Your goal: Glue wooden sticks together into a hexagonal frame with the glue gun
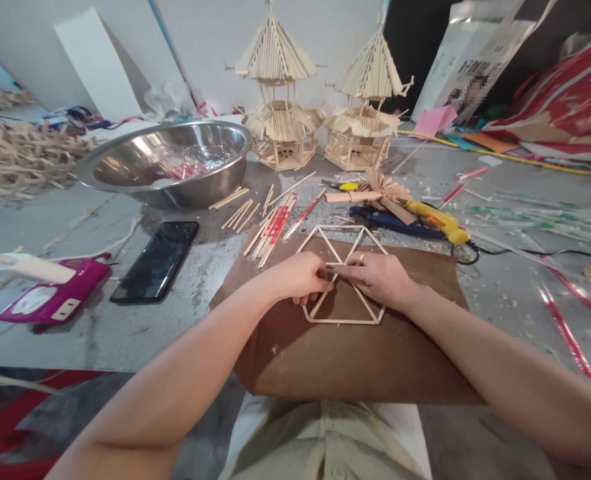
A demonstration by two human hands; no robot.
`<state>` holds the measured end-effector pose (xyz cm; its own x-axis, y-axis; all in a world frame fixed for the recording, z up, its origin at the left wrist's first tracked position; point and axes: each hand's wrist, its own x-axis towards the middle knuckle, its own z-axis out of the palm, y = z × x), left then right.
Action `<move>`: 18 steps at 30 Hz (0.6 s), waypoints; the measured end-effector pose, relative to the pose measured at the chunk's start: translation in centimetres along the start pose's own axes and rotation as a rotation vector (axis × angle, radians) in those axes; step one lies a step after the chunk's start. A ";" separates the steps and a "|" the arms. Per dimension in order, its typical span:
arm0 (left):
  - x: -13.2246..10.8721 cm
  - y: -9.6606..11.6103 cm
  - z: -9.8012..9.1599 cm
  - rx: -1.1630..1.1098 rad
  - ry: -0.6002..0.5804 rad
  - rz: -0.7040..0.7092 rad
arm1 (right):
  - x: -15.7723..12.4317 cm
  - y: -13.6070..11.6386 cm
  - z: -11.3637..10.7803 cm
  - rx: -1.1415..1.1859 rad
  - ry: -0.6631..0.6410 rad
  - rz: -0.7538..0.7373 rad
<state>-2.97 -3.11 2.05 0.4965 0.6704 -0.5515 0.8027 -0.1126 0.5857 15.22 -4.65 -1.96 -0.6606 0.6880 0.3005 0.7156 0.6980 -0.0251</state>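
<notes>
A hexagonal frame of thin wooden sticks [344, 321] with crossing spokes lies on a brown cardboard sheet [345, 360]. Both hands meet at its centre. My left hand [300, 277] is closed in a pinch on a stick at the middle of the frame. My right hand [378, 277], with a ring on one finger, pinches the same spot from the right side. The joint itself is hidden under the fingertips.
Loose sticks [270, 230] lie beyond the cardboard. A yellow glue gun [438, 220] rests at the right, a steel bowl [168, 163] and black phone [158, 260] at the left. Two stick pagodas [280, 93] [368, 107] stand at the back. A pink object [55, 297] lies far left.
</notes>
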 end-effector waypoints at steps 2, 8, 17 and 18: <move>0.0 0.0 0.0 0.001 0.002 0.001 | 0.0 0.0 0.0 -0.001 -0.003 0.008; -0.1 0.0 0.1 0.008 0.015 0.017 | 0.0 -0.1 -0.1 0.007 -0.022 0.020; 0.0 -0.1 0.2 0.023 0.019 0.017 | 0.1 -0.3 -0.3 0.011 -0.070 0.045; 0.0 -0.1 0.2 0.025 0.019 0.020 | 0.1 -0.3 -0.3 0.007 -0.076 0.050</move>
<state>-3.02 -3.25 1.88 0.5061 0.6816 -0.5284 0.8008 -0.1439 0.5814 15.00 -4.82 -1.63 -0.6394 0.7351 0.2253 0.7469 0.6634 -0.0448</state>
